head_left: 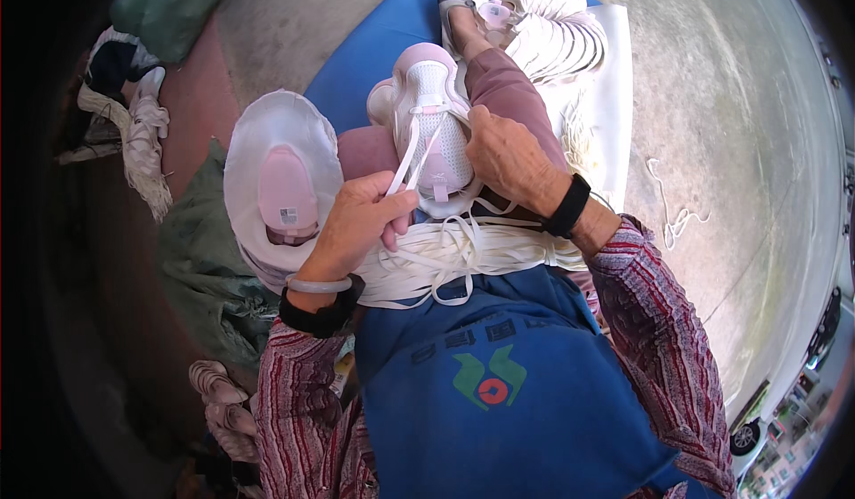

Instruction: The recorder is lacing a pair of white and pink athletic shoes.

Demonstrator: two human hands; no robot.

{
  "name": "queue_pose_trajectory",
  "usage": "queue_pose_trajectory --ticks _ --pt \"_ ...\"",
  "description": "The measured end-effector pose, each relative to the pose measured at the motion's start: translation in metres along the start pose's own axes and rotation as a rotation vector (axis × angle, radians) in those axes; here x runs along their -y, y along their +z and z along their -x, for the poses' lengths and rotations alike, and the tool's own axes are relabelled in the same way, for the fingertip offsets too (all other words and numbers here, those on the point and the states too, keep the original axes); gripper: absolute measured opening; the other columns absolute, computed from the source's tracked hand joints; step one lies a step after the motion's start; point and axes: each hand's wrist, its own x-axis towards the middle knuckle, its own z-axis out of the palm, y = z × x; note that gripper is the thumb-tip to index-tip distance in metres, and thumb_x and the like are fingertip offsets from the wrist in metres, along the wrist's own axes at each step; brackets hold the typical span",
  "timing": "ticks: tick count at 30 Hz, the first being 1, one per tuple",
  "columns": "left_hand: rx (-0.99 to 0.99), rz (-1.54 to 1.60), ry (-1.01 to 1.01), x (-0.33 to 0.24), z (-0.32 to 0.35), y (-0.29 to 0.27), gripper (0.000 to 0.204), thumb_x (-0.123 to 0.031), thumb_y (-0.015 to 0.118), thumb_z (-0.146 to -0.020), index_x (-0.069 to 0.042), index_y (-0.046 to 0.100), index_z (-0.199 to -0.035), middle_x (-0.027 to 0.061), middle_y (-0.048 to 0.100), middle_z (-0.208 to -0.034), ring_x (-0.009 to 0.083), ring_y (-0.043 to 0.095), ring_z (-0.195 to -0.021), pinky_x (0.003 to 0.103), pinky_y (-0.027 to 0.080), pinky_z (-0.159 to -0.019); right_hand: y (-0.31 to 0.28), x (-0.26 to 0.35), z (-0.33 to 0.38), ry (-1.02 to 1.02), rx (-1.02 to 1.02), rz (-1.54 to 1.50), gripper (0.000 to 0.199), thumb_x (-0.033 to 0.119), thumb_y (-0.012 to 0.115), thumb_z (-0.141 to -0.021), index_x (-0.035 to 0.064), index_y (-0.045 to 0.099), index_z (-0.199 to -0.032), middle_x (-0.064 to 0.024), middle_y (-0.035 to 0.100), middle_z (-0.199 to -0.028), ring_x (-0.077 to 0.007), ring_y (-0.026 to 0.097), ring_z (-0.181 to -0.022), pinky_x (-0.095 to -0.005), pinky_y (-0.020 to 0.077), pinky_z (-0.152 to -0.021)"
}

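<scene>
Apron (499,410), laces (445,258) (tangled), shoe (432,129).

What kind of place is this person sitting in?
Probably an outdoor spot used for piecework on shoes. Bare concrete ground lies all around, a bundle of white laces rests on the lap, and a stack of white shoe uppers sits on a blue mat.

Single view: head-worn fisheye, left of pair. Looks steeply down over chest onto lap. Close range: left hand (356,223), right hand (508,156) and pink-white shoe (434,125) fill centre. Forearms enter from lower edge. Straight edges bend near rim; dark left margin probably shadowed, unreadable. No second view to overlap.
</scene>
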Motion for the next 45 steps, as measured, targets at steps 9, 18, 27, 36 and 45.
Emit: queue_pose_trajectory --ticks 9,18,27,36,45 --pt "-0.211 0.01 0.094 0.009 0.018 0.011 0.032 -0.028 0.048 -0.103 -0.002 0.064 -0.095 -0.0042 0.046 -0.06 0.0025 0.037 -0.05 0.02 0.028 -0.045 -0.007 0.015 0.014 -0.036 -0.059 0.018 0.037 0.01 0.055 -0.087 0.0012 0.046 -0.122 -0.0216 0.061 -0.074 -0.0434 0.063 -0.07 -0.0489 0.0506 -0.064" --pt "0.107 -0.091 0.03 -0.016 0.036 0.021 0.031 -0.024 0.044 -0.103 -0.001 0.062 -0.094 -0.0005 0.051 -0.065 0.008 0.047 -0.057 0.022 0.04 -0.055 -0.025 -0.003 0.02 -0.047 0.027 -0.264 0.028 0.018 0.056 -0.094 -0.0001 0.06 -0.115 -0.0147 0.067 -0.082 -0.0278 0.063 -0.063 -0.0376 0.0494 -0.06" --pt "0.392 -0.068 0.034 -0.03 0.057 0.032 0.029 -0.021 0.044 -0.104 0.0 0.061 -0.094 0.0023 0.057 -0.069 0.0105 0.054 -0.062 0.025 0.045 -0.061 -0.025 0.035 0.055 0.015 0.179 -0.967 0.031 0.027 0.051 -0.1 -0.0018 0.059 -0.107 -0.0136 0.061 -0.077 -0.0221 0.06 -0.071 -0.0344 0.0487 -0.07" --pt "0.458 -0.35 0.047 -0.017 0.05 0.054 0.026 -0.02 0.045 -0.102 0.0 0.062 -0.098 0.005 0.06 -0.072 0.0152 0.057 -0.065 0.03 0.046 -0.064 0.008 0.048 0.057 0.156 0.18 -1.128 0.026 0.014 0.058 -0.096 -0.0023 0.057 -0.116 -0.0034 0.056 -0.078 -0.0093 0.053 -0.068 -0.0251 0.0467 -0.063" --pt "0.06 0.592 -0.119 -0.004 -0.009 0.04 0.043 -0.032 0.04 -0.105 0.005 0.05 -0.126 0.0117 0.064 -0.106 0.0208 0.063 -0.103 0.036 0.053 -0.087 -0.013 0.049 0.056 0.02 0.332 -1.124 0.023 0.017 0.048 -0.101 -0.0022 0.057 -0.093 -0.0092 0.058 -0.071 -0.0192 0.061 -0.064 -0.0337 0.0483 -0.058"
